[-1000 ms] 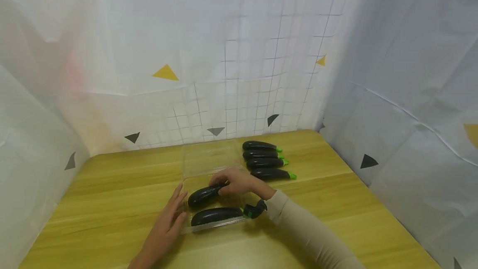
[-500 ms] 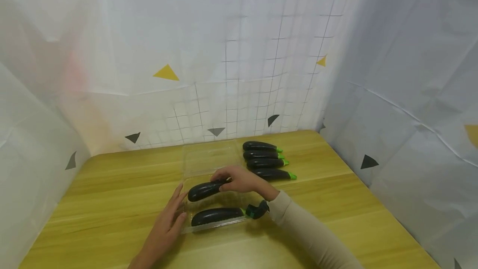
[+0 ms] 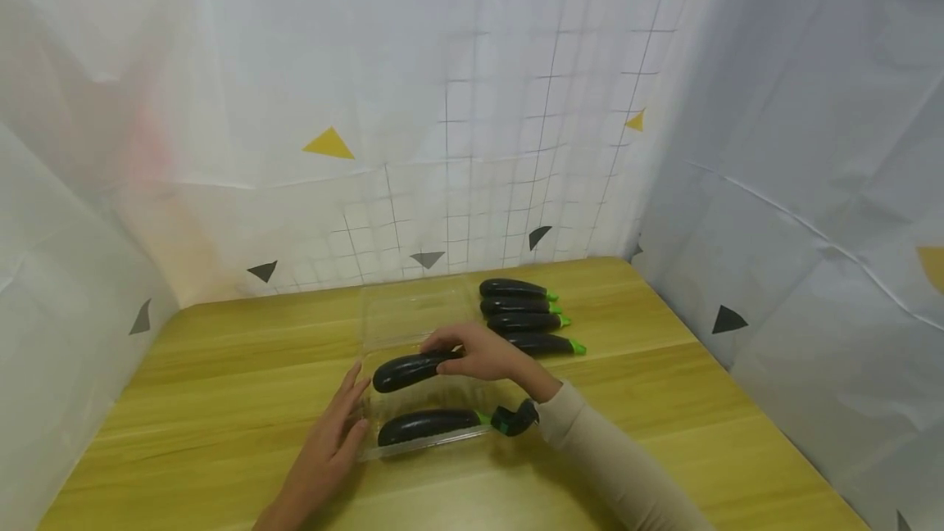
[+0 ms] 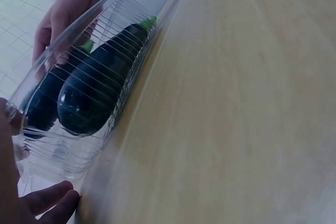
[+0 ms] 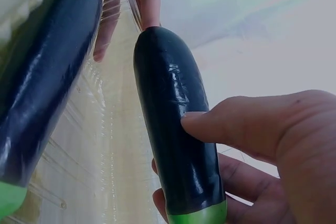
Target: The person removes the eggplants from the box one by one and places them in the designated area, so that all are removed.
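Observation:
A dark purple eggplant [image 3: 406, 372] is pinched near its green stem end by my right hand [image 3: 483, 355], thumb on one side and fingers on the other. It is tilted above the clear plastic clamshell box [image 3: 459, 436]. Inside that box, along its front wall, lies a second eggplant [image 3: 426, 428], stem to the right. My left hand [image 3: 333, 437] rests against the box's left end with fingers extended and spread. In the right wrist view the held eggplant [image 5: 176, 114] shows its green cap by my fingers, and its rounded end points toward the left hand.
Behind the base, the box's clear lid [image 3: 413, 310] lies folded back flat. Several more eggplants [image 3: 524, 323] lie in a row on the wooden table [image 3: 243, 400], right of the lid, stems rightward. White sheeting [image 3: 258, 105] rises behind the table and at both sides.
My right hand has lifted the eggplant slightly up and to the right, away from the box floor. The left hand and the other eggplants have stayed in place.

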Demonstrator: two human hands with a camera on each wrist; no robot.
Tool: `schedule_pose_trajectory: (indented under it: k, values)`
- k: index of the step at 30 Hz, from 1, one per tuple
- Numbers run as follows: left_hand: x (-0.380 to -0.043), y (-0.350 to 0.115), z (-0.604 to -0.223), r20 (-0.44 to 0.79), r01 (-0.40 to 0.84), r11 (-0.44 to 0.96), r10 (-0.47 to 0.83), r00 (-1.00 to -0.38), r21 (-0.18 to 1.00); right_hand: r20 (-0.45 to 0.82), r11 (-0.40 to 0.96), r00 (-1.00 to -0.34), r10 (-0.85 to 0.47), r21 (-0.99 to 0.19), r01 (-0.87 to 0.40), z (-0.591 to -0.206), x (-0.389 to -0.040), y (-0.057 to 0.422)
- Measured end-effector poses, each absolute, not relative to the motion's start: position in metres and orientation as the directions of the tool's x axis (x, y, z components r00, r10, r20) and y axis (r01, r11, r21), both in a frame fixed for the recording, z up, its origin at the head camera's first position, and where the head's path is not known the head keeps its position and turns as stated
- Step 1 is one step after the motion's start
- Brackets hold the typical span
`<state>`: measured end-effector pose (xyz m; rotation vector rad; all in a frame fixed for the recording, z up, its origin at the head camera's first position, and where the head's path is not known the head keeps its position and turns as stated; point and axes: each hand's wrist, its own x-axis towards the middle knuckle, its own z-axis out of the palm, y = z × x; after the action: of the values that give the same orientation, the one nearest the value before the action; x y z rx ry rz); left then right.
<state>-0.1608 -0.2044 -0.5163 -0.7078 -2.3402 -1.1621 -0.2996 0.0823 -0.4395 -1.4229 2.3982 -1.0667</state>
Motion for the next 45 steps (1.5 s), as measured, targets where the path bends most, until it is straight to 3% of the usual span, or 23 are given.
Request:
schedule_pose_trajectory:
  k: [22, 45]
  values:
    - [-0.161, -0.204, -0.514, 0.591, 0.624, 0.514, 0.252, -0.766, 0.589, 0.295, 0.267, -0.517, -0.803, -0.597, -0.756, -0.432, -0.29, 0.097]
    - [-0.161, -0.205, -0.516, 0.587, 0.629, 0.504, 0.266, -0.764, 0.591, 0.298, 0.307, -0.571, -0.765, -0.611, -0.729, -0.433, -0.284, 0.113]
